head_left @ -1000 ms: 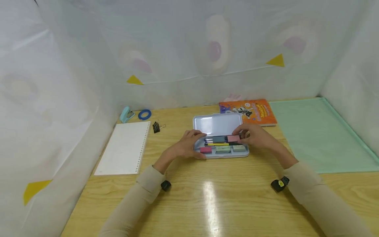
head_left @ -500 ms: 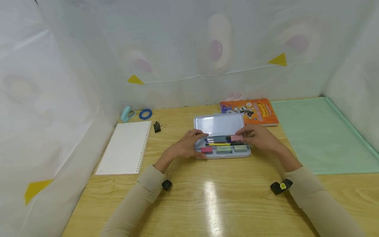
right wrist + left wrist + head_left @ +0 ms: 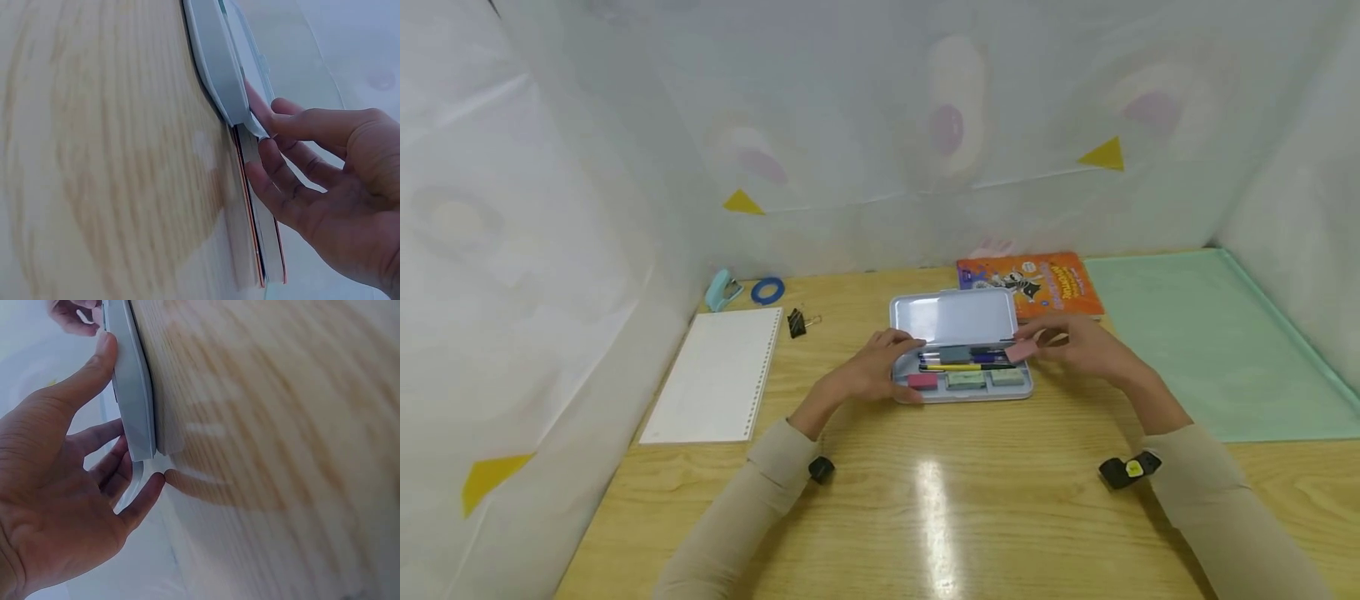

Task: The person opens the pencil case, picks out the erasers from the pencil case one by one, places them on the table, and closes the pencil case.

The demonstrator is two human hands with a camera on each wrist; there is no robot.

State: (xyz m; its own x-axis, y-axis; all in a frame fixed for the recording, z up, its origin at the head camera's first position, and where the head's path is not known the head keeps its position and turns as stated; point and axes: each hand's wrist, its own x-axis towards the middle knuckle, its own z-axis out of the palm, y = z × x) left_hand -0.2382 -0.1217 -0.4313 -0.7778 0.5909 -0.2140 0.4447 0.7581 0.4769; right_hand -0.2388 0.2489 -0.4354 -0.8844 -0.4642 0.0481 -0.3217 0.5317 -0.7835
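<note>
A pale blue-white pencil case (image 3: 955, 398) lies on the table with its lid (image 3: 958, 317) tipped back. My left hand (image 3: 874, 368) grips its left end, thumb at the front edge and fingers round the side. Between thumb and fingers of my right hand (image 3: 1078, 346) is a pink eraser (image 3: 1021, 350), tilted over the case's right end. Inside the case are a dark grey block (image 3: 955, 356), several pens, a yellow-and-black pen (image 3: 958, 367), a red block (image 3: 922, 381) and two greenish blocks (image 3: 966, 381). In the right wrist view the eraser (image 3: 257, 106) shows beside the case rim.
Behind the case on the right lies an orange book (image 3: 1067, 287). A green mat (image 3: 1217, 350) covers the right side. On the left are a white notepad (image 3: 715, 375), a light blue stapler (image 3: 721, 290), a blue tape roll (image 3: 767, 290) and a black binder clip (image 3: 797, 322).
My right hand has moved right with the pink eraser, lifting it out of its spot beside the grey block and tilting it. Purple-blue pens now show there. My left hand stays put.
</note>
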